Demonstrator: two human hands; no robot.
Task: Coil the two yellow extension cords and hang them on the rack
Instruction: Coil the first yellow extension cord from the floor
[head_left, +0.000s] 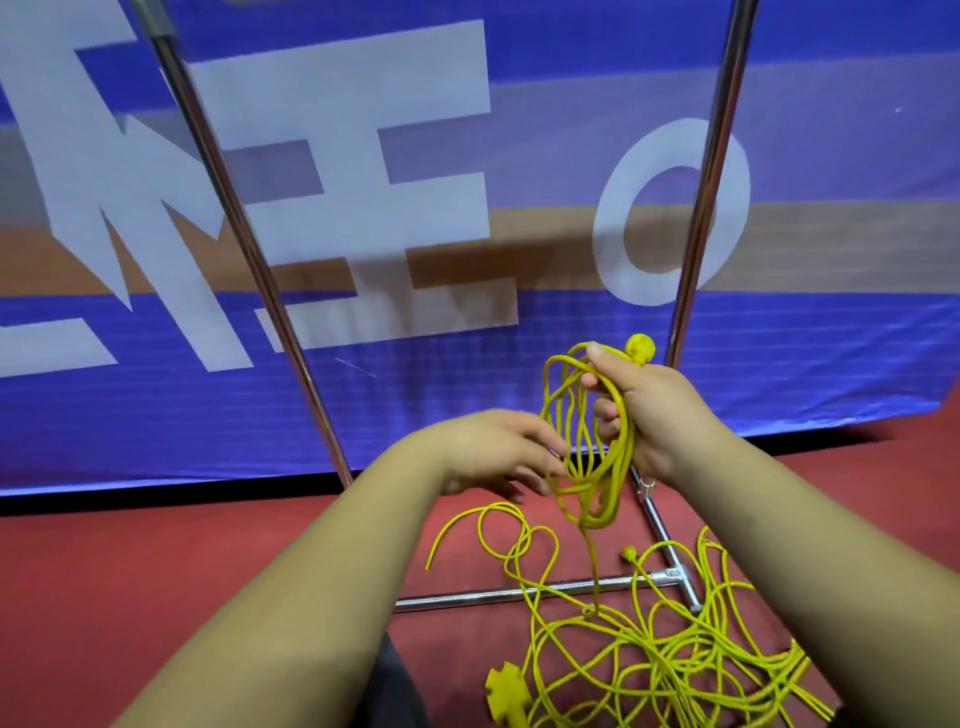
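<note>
My right hand (644, 410) is shut on several loops of a yellow extension cord (597, 467), with the cord's yellow plug (640, 349) sticking up above the fist. The loops hang down in front of my left hand (498, 452), whose spread fingers touch the loops without closing on them. From the bundle the cord drops to a loose yellow tangle of cord (649, 660) on the red floor. A yellow multi-socket end (506, 693) lies at the tangle's near left, and a small plug (629, 553) lies by the rack's base.
The chrome rack has two uprights (244, 228) (711, 176) and a base crossbar (519, 595) with a T-joint (675, 574) on the red floor (156, 561). A blue banner with white letters (467, 260) stands right behind the rack. Cord strands lie over the base bars.
</note>
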